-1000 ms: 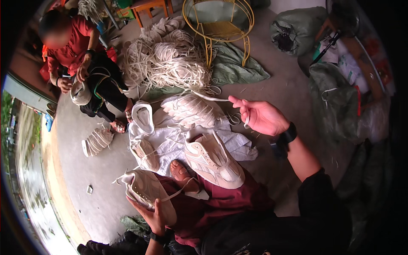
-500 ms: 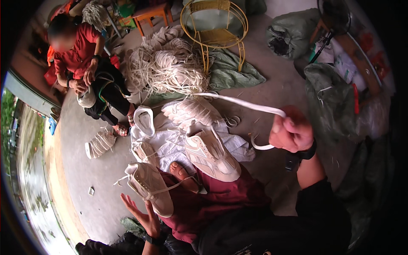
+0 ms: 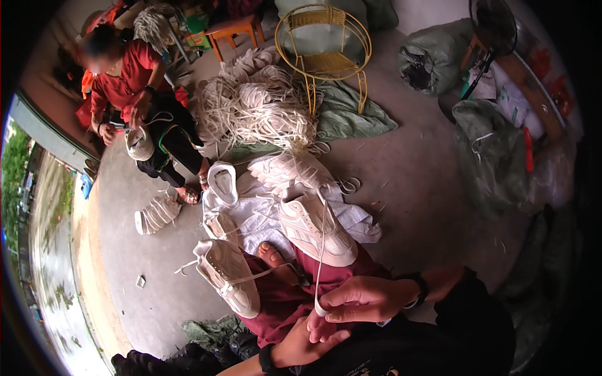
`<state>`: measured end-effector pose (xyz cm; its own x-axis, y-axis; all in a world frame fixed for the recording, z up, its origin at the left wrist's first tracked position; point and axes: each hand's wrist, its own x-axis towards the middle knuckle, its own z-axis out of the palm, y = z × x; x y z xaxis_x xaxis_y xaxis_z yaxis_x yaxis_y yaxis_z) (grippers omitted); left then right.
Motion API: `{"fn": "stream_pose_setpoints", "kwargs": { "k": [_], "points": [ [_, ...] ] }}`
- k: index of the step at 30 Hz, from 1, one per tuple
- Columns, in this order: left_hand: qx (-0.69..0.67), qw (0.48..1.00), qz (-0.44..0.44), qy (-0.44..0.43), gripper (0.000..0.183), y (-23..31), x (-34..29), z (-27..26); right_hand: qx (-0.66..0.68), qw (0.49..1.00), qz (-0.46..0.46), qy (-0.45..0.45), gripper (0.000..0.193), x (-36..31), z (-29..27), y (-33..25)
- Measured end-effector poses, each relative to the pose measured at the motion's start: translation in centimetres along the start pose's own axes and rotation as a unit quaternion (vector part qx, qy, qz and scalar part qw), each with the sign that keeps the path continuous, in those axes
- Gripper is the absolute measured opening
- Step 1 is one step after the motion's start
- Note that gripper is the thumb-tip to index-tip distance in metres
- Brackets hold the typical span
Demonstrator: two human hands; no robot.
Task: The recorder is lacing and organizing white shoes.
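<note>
Right hand swung down to the left hand, pinching a white lace; couldn't tell the left's grip tbh. Left-knee shoe looked part-laced, right-knee shoe mostly unlaced.

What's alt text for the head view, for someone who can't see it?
The right hand pinches a pale lace beside the left hand. Two pale sneakers rest on maroon trousers; beyond are heaped laces, a yellow chair and a seated co-worker.
</note>
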<state>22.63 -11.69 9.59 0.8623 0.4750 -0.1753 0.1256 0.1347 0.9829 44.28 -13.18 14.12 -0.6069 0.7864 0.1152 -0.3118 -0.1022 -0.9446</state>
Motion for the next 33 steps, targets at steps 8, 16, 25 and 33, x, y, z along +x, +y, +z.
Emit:
{"fn": "stream_pose_setpoints", "kwargs": {
  "k": [8, 16, 25, 33],
  "points": [
    [0.252, 0.916, 0.044, 0.309, 0.029, 3.1, -3.5, -6.2, 0.333, 0.903, -0.158, 0.222, 0.038, -0.6, -5.8, 1.1],
    [0.268, 0.651, 0.297, 0.645, 0.035, 4.6, -5.5, -11.6, 0.407, 0.841, -0.119, 0.336, 0.027, -1.8, -14.4, 3.7],
    [0.239, 0.646, 0.235, 0.686, 0.039, 3.4, -6.9, -11.7, 0.309, 0.932, -0.074, 0.173, 0.028, -2.1, -15.2, 3.4],
    [0.171, 0.562, 0.241, 0.773, 0.031, 2.2, -8.7, -15.1, 0.327, 0.901, -0.116, 0.262, 0.034, -3.7, -16.4, 3.6]
  ]
}}
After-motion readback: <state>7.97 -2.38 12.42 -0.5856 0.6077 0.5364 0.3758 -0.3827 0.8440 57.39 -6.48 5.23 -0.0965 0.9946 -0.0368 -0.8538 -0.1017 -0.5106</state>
